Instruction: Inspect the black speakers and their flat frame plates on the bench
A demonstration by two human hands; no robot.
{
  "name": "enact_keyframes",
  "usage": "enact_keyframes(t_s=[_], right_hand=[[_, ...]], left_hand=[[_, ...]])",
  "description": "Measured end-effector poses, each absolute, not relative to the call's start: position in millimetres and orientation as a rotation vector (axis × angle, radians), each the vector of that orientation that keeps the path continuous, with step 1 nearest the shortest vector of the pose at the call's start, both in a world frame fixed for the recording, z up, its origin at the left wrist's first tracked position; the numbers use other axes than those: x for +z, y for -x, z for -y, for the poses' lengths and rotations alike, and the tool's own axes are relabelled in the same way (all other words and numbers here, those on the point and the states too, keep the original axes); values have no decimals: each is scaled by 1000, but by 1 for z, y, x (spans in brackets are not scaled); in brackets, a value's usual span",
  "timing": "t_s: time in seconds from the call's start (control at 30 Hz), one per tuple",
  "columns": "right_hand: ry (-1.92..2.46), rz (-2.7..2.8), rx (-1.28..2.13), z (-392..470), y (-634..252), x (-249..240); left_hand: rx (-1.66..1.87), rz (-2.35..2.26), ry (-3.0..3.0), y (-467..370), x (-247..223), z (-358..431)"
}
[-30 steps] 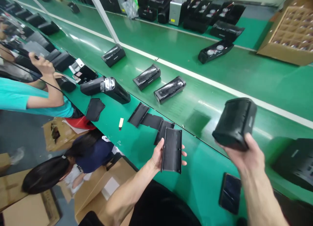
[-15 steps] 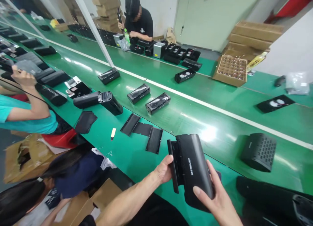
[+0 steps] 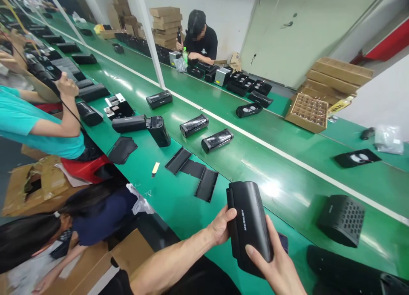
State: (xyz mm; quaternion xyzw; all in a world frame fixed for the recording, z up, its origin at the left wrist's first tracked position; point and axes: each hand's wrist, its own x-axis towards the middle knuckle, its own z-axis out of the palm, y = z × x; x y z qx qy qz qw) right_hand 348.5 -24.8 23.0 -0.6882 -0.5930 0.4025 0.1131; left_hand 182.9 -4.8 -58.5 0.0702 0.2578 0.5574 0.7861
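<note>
A black speaker housing lettered MERKURY is held upright at a slight tilt over the front bench. My left hand is closed on its left edge, thumb on the front and over the long black panel that lies against that side. On the lower right my right hand wraps the housing, its thumb across the front face. Left of my hands, black panels lie on the green bench. The back of the housing is hidden.
A green conveyor belt carries several black housings, one with a perforated end at right. A co-worker in black sits opposite; another in a turquoise shirt is at left. A person bends over a cardboard box below.
My left hand has brought the separate long panel in against the housing's left side, closing the gap. The camera view has shifted, moving the scene right and somewhat down.
</note>
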Motion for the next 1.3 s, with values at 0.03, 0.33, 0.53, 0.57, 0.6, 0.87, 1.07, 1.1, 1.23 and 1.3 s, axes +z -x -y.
enact_keyframes(t_s=[0.03,0.33,0.53,0.57,0.6,0.87,1.07,1.1,1.23,1.3], right_hand=[[2017,1745,1187,26,-349,22],[1966,1759,1283,32,-347,15],[1843,1726,1488,22,-364,11],[1805,1689,1490,25,-366,8],[1776,1631,1452,30,-365,6],[1841,1180,965,66,-321,-12],[1783,1174,1244,91,-382,3],[1774,1193,1304,99,-390,5],[1740,1200,1458,124,-403,2],[1718,1120,1513,130,-402,-3]], left_hand=[[1199,-563,-142,-183,-60,6],[1165,-565,-172,-185,-60,7],[1184,-614,-102,-191,-56,3],[1199,-644,-80,-192,-56,2],[1217,-678,-54,-193,-55,1],[1307,-946,17,-204,-59,1],[1040,-968,-475,-123,-50,0],[947,-952,-644,-109,-46,-3],[537,-884,-1030,-85,-31,-3],[500,-928,-1072,-89,-28,4]])
